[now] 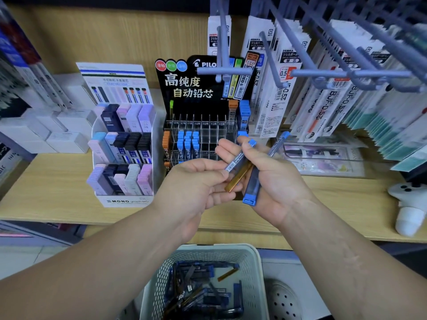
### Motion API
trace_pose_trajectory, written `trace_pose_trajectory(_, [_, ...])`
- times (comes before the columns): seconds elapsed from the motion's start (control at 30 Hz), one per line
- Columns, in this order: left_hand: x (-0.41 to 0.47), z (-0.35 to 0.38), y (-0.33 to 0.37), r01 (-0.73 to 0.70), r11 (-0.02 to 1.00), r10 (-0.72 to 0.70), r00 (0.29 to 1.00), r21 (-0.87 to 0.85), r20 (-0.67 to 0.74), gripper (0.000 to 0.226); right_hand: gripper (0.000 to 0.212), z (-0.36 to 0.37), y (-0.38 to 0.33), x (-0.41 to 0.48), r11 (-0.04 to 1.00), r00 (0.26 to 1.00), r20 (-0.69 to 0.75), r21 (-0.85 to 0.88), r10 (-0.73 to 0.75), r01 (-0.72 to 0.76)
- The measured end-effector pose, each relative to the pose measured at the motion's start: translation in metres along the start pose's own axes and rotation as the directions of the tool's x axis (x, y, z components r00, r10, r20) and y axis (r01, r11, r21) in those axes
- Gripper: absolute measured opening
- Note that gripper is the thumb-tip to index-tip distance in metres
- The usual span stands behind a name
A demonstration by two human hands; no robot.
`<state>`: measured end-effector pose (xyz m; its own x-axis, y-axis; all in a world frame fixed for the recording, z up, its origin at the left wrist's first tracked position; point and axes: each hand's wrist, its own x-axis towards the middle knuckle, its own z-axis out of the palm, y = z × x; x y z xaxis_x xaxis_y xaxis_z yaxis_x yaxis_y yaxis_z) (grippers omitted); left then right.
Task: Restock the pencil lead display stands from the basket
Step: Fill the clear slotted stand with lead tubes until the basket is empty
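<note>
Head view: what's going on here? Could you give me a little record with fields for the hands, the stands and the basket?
Left hand: pinches the lower end of a barcoded tube
Right hand: holds a bundle of lead tubes, one amber
Pilot stand: several clear slots bare, some hold blue-capped tubes
Mono stand: three tiers of cases
Basket: below the shelf, loose tubes inside

Small white cardboard boxes sit stacked on the pale wooden shelf. White refill packets hang from grey-blue metal hooks.
</note>
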<state>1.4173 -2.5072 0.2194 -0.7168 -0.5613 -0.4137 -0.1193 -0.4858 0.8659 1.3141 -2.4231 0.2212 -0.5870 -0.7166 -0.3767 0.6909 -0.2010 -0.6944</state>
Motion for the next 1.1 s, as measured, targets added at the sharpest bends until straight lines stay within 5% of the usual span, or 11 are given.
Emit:
trace_pose_trajectory(0.3, [0.001,-0.005,0.001,-0.23,0.952,0.271,0.941,0.204,-0.203,0.011,0.016,-0.002,0.003,0.005,1.0,0.993,-0.112,-0.005,-0.028,0.027])
trace_pose_trajectory(0.43, [0.003,-0.009,-0.001,-0.232,0.953,0.274,0.935,0.195,-0.227,0.012,0.018,-0.005,0.006,0.005,0.993,0.983,-0.185,-0.115,0.012,-0.033])
trace_pose_trajectory(0.73, [0.001,-0.008,-0.003,-0.149,0.928,0.187,0.979,0.342,-0.081,0.013,0.011,-0.005,0.008,0.004,0.921,0.997,-0.067,-0.389,-0.044,0.014])
trace_pose_trajectory(0.9, [0.013,-0.02,0.012,-0.25,0.849,0.306,0.951,0.466,-0.047,0.006,0.02,-0.006,0.014,-0.001,0.801,0.996,0.067,-0.599,0.066,-0.013])
trace_pose_trajectory(1.1, [0.017,-0.033,0.028,-0.26,0.783,0.26,0.962,0.565,0.083,0.005,0.02,-0.005,0.018,-0.003,0.76,0.991,0.089,-0.65,0.102,-0.02])
